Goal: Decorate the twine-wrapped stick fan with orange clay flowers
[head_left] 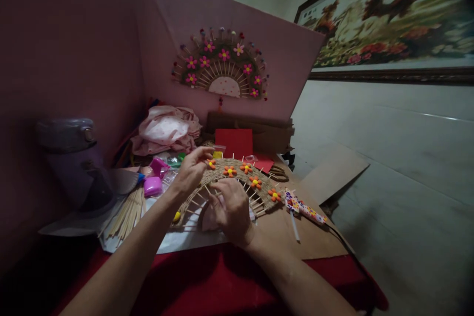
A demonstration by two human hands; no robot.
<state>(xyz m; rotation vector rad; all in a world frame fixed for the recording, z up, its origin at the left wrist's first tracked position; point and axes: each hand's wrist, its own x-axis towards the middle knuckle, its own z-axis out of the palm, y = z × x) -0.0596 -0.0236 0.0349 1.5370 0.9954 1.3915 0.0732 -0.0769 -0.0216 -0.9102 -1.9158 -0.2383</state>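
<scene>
A fan-shaped craft piece (pixel 218 175) of woven twine and thin wooden sticks lies before me, with orange flowers (pixel 255 182) along its band. My left hand (pixel 193 167) is at the band's upper left, its fingers bent together beside an orange flower (pixel 211 164); what they pinch is too small to make out. Over the fan's lower middle is my right hand (pixel 233 207), thumb and fingers closed near the sticks, their contents hidden. Part of the pale centre and several sticks are covered by it. A yellow piece (pixel 177 217) sits at the fan's lower left.
A patterned glue gun (pixel 305 210) rests on cardboard (pixel 314 242) to the right, its cord trailing over the edge. Left are wooden sticks (pixel 128 215), a pink container (pixel 152 186) and a purple bottle (pixel 79 168). Behind are bunched cloth (pixel 166 131), red paper (pixel 234 141) and a finished-looking fan (pixel 224 66).
</scene>
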